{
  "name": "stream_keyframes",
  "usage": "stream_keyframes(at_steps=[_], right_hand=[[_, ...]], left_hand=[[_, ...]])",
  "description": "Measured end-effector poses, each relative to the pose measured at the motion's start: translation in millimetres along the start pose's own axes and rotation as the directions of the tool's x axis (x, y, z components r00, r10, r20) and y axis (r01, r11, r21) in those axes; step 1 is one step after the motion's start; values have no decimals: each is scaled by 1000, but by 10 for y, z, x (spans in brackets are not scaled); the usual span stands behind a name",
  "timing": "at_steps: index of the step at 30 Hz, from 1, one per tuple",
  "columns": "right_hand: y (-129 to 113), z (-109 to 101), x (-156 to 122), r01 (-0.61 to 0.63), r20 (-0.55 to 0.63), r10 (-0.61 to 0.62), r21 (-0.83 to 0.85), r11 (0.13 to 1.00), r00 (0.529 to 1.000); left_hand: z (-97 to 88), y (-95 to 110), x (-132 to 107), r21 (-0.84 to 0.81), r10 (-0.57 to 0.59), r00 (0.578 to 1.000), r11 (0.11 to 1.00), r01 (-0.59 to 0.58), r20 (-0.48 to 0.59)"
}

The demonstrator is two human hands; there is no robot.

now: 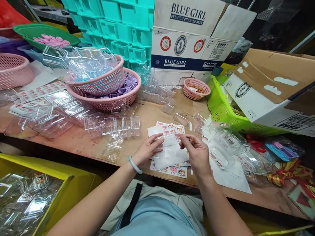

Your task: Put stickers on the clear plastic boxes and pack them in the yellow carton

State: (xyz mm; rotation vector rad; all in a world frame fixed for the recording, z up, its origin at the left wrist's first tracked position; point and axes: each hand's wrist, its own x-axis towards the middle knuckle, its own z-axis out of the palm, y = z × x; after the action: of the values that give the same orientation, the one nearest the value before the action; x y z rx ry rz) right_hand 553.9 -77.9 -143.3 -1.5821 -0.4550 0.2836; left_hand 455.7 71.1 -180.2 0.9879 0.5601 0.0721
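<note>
The left hand holds its thumb apart from curved fingers, whether gripping I can't tell; the right hand pinches thumb to forefinger, on what I can't see. Cat-printed white paper sheets lie beneath both; beyond rises a white-and-navy cardboard carton.

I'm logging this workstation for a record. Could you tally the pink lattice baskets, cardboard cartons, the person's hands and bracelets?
Pink lattice baskets: 4
Cardboard cartons: 2
Hands (left hand, right hand): 2
Bracelet: 1
Total: 9
</note>
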Motion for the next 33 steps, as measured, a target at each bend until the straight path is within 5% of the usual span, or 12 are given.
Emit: stream_keyframes(at_steps=[3, 14, 33], right_hand=[[40, 83, -153, -116, 50, 115, 9, 993, 992], [-69, 67, -121, -220, 246, 280, -245, 944, 928], [9, 130, -77, -179, 233, 267, -339, 924, 935]], left_hand=[[9, -2, -6, -70, -37, 997, 997, 41, 61], [-37, -23, 6, -71, -23, 991, 997, 33, 133], [-59, 5, 14, -12, -55, 986, 998, 58, 158]])
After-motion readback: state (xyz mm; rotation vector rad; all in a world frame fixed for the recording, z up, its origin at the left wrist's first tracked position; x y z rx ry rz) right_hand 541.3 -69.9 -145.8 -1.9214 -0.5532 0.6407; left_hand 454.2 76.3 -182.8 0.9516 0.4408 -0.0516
